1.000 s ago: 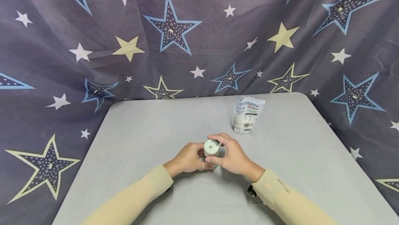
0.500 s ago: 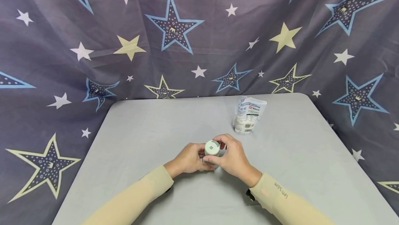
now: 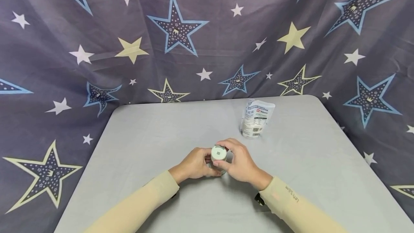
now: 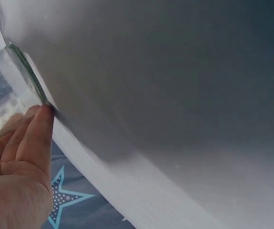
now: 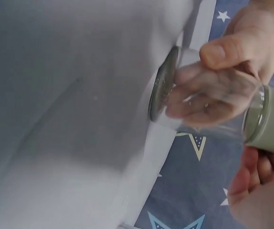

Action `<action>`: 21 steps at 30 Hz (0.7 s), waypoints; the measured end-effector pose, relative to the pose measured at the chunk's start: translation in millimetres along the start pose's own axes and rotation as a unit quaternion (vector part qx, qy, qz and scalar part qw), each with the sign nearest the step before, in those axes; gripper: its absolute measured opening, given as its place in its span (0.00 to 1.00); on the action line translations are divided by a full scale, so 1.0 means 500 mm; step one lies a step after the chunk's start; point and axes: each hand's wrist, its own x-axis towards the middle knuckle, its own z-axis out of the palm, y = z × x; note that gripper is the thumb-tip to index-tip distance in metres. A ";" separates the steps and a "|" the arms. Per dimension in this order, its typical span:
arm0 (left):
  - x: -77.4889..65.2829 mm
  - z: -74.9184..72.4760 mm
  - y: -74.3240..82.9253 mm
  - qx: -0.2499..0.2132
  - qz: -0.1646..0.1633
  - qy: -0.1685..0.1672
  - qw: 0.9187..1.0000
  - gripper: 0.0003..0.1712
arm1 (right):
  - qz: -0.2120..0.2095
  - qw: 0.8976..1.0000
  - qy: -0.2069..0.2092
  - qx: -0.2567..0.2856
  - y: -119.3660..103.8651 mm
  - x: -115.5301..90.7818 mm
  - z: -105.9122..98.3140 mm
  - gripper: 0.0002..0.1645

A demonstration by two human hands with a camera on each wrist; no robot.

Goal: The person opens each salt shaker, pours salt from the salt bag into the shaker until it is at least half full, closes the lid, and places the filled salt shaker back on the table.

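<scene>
A clear glass jar [image 5: 164,88] with a pale green lid [image 3: 219,153] stands upright near the middle of the table, its base at the tabletop. My left hand [image 3: 194,164] grips the glass body from the left, thumb on the near side and fingers wrapped round the far side. From the right, my right hand [image 3: 242,163] holds the lid between thumb and fingers. Through the glass in the right wrist view, the left fingers show and no contents stand out. Only part of the jar appears at the edge of the left wrist view.
Behind the hands, to the right, a white and blue printed pouch [image 3: 257,120] stands on the grey-covered table [image 3: 155,129]. A dark curtain [image 3: 207,60] with stars hangs along the table's back and sides.
The right hand's fingers and thumb have shifted slightly round the lid, and the lid's top mark has turned a little. The left hand keeps its grip on the jar; the pouch stays put.
</scene>
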 end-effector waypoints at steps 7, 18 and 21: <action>-0.001 -0.002 -0.002 0.005 0.003 -0.004 1.000 0.28 | -0.004 0.998 -0.063 0.012 0.003 0.007 -0.011 0.35; -0.003 -0.002 0.003 0.013 0.005 0.005 1.000 0.30 | 0.001 1.000 -0.008 0.008 0.003 -0.002 -0.008 0.45; -0.004 -0.003 0.004 0.000 0.003 0.004 1.000 0.31 | 0.005 1.000 0.030 0.002 0.004 -0.006 0.001 0.43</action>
